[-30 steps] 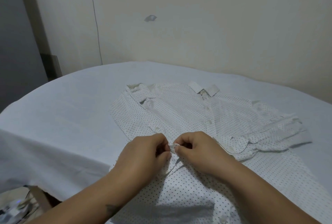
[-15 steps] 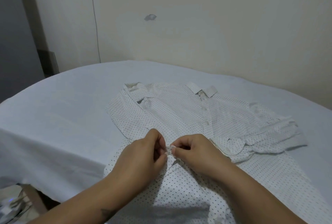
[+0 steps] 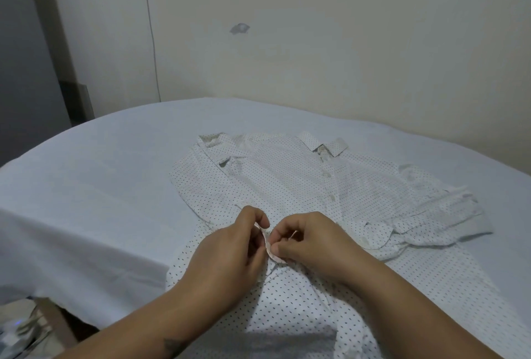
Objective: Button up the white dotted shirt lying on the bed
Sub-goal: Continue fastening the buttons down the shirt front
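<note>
Left hand (image 3: 230,252): we pinch the placket edge (image 3: 265,240), holding the buttonhole steady.
Right hand (image 3: 310,240): we pinch the opposite edge, feeding its button.

The room was dimly and evenly lit, with a cool grey cast and no glare. Soft shadow fell on the shirt (image 3: 287,312) below the forearms, at the bottom edge, and under the bed's (image 3: 86,186) hanging sheet at lower left. Wide-angle distortion bowed the bed's far edge into a curve. The wall (image 3: 344,42) looked slightly grainy; the bottom-left corner was blurred.
</note>
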A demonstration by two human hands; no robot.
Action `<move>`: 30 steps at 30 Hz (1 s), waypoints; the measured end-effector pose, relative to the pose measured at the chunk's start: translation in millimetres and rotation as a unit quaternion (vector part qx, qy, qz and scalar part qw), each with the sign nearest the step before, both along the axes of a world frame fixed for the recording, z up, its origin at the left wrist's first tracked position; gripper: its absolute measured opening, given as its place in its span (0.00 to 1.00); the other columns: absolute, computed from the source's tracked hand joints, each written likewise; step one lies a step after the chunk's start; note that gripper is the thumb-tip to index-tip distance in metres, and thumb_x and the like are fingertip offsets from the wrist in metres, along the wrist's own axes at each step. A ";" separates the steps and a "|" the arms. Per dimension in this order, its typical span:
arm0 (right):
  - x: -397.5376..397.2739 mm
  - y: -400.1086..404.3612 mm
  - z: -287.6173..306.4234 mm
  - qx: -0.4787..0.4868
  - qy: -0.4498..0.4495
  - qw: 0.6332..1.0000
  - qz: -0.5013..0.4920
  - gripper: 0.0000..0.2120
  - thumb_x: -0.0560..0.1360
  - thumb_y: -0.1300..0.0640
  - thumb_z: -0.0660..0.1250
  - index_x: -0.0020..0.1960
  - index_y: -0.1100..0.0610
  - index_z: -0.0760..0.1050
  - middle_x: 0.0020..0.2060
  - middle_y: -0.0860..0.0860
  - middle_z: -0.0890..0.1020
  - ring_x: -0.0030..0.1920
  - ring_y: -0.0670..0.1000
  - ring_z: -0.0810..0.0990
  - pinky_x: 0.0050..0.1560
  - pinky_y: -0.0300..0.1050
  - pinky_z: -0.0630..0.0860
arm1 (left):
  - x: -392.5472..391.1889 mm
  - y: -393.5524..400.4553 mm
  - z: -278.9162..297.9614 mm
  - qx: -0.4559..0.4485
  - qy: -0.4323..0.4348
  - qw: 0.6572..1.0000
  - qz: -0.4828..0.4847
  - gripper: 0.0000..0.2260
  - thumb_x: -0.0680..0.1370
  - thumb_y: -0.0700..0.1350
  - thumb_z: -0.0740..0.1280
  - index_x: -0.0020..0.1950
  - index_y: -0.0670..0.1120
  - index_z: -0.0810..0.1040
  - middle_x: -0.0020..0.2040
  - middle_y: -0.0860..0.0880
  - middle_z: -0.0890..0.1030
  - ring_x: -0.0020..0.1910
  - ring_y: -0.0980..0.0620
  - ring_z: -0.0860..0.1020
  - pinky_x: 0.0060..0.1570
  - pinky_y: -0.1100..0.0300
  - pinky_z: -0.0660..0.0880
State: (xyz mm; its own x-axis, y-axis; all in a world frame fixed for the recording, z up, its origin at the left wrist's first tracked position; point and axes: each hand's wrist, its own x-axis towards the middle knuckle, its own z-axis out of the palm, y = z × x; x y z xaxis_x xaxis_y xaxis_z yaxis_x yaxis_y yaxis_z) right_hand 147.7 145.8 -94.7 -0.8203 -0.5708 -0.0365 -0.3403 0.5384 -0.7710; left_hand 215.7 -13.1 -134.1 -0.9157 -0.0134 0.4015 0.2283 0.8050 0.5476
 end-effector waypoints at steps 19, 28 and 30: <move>-4.6 1.5 -11.6 -0.023 0.003 0.999 0.033 0.07 0.73 0.57 0.72 0.38 0.47 0.80 0.25 0.42 0.74 0.28 0.43 0.69 0.30 0.33 0.67 | -19.0 -27.3 16.0 -0.218 0.161 0.952 -0.144 0.03 0.73 0.47 0.72 0.45 0.54 0.81 0.46 0.55 0.80 0.46 0.54 0.78 0.45 0.56 0.73; -5.4 1.9 -12.7 -0.045 -0.023 0.998 0.027 0.06 0.73 0.58 0.72 0.38 0.49 0.81 0.28 0.44 0.75 0.30 0.45 0.71 0.34 0.34 0.71 | -18.3 -33.9 10.4 -0.230 0.161 0.949 -0.146 0.02 0.75 0.49 0.67 0.45 0.54 0.79 0.44 0.58 0.81 0.39 0.57 0.78 0.49 0.61 0.69; -5.8 1.9 -10.7 -0.036 -0.021 0.999 0.029 0.06 0.73 0.57 0.72 0.39 0.49 0.81 0.27 0.42 0.76 0.30 0.43 0.72 0.34 0.33 0.71 | -17.5 -33.6 10.4 -0.229 0.173 0.947 -0.146 0.02 0.74 0.49 0.68 0.45 0.53 0.79 0.44 0.57 0.82 0.38 0.56 0.78 0.47 0.61 0.72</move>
